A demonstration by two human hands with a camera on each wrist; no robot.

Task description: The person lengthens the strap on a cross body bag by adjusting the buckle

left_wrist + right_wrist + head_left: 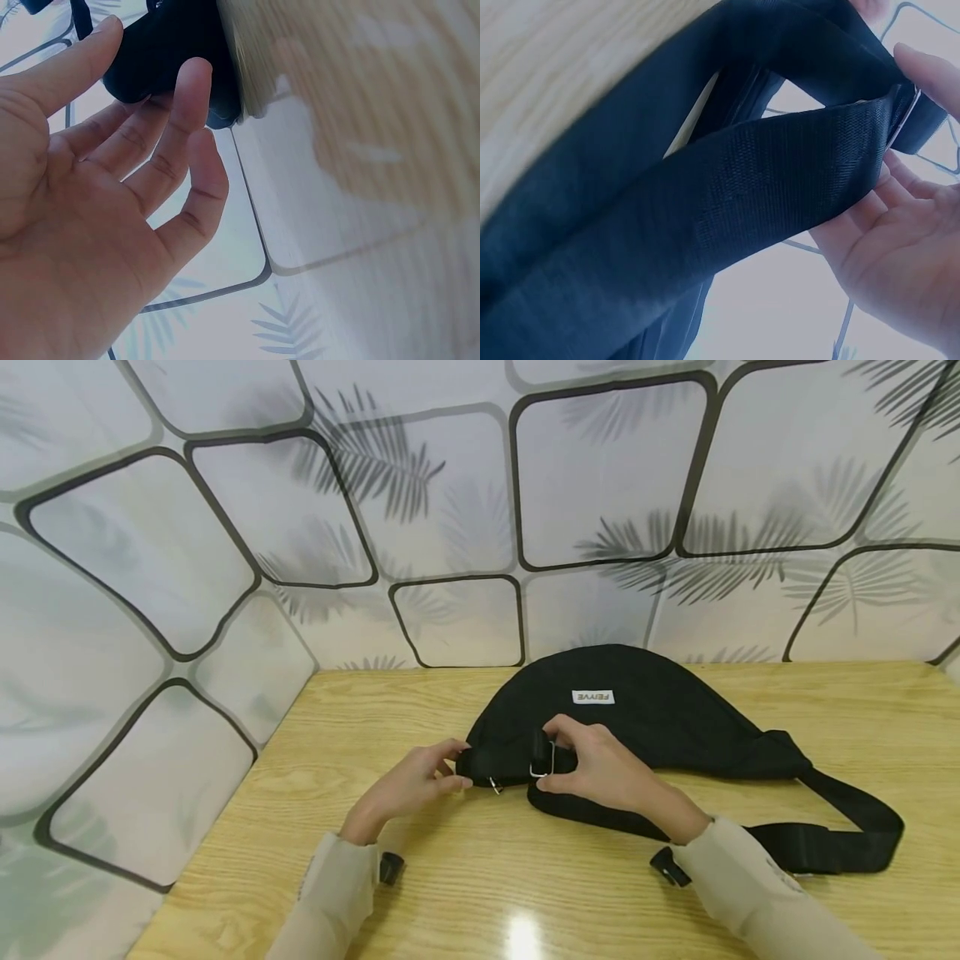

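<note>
A black waist bag [637, 718] with a small white label [593, 697] lies on the wooden table, its curved side towards the wall. At its left end, my left hand [416, 781] pinches the black fabric tip between thumb and fingers. The left wrist view shows that dark tip [169, 52] between them, the outer fingers loosely bent. My right hand [603, 768] grips the strap by a metal buckle [542, 760], thumb at its near edge and fingers at its far edge. A zipper pull [495, 785] hangs between the hands. In the right wrist view the webbing strap [780, 172] loops through the buckle.
The strap's far loop [862, 843] stretches over the table [487, 893] to the right, partly behind my right sleeve. A patterned cloth wall [457, 527] stands along the table's back and left sides. Dark clips [670, 867] hang at both sleeve cuffs.
</note>
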